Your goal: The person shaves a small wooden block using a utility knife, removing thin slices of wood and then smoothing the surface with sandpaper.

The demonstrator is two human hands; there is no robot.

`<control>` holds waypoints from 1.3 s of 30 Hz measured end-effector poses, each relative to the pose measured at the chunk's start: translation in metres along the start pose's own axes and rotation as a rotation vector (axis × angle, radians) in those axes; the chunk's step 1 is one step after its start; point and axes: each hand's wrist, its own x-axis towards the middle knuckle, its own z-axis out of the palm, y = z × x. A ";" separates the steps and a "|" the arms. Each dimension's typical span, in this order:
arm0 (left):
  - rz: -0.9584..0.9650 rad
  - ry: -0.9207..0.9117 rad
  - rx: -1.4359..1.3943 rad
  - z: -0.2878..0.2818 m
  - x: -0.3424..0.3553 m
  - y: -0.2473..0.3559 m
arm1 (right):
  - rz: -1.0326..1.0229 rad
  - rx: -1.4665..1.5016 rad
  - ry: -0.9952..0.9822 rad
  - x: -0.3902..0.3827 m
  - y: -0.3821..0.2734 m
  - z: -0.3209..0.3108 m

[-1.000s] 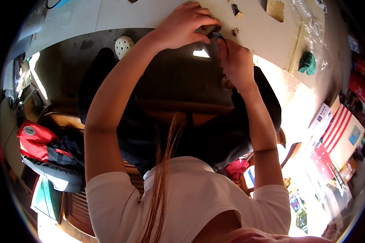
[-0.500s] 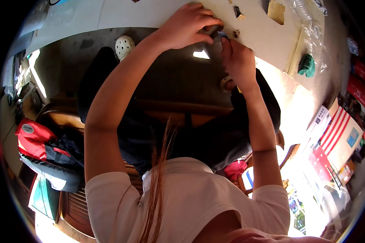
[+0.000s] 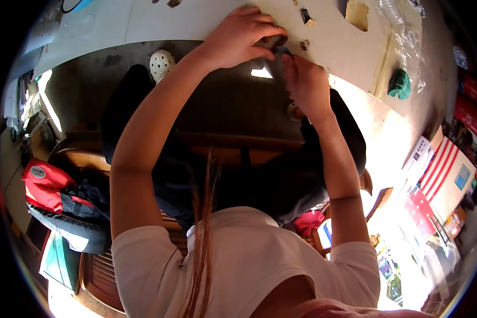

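At the edge of the white tabletop (image 3: 344, 47), my left hand (image 3: 244, 40) grips a small dark block (image 3: 273, 39) between its thumb and fingers. My right hand (image 3: 308, 87) is closed just below it, slightly blurred, holding a small blue-grey piece (image 3: 282, 50) against the dark block. What exactly these pieces are is too small to tell. Close by on the tabletop are a dark scrap (image 3: 307, 17), some brown crumbs (image 3: 305, 44) and a torn tan scrap (image 3: 357, 15).
Crumpled clear plastic (image 3: 400, 37) and a green cloth (image 3: 399, 85) lie toward the right. I sit on a wooden bench (image 3: 98, 270), a red-and-black bag (image 3: 47, 185) at my left. A white perforated shoe (image 3: 161, 63) shows under the table. Boxes (image 3: 445, 175) are piled at right.
Both hands with their pieces shift slightly rightward, then back a little to the left. The right hand is now lower and more blurred. The grips look the same.
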 end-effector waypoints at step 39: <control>-0.052 0.017 0.077 0.008 -0.004 -0.005 | -0.054 -0.008 0.001 0.003 0.001 0.006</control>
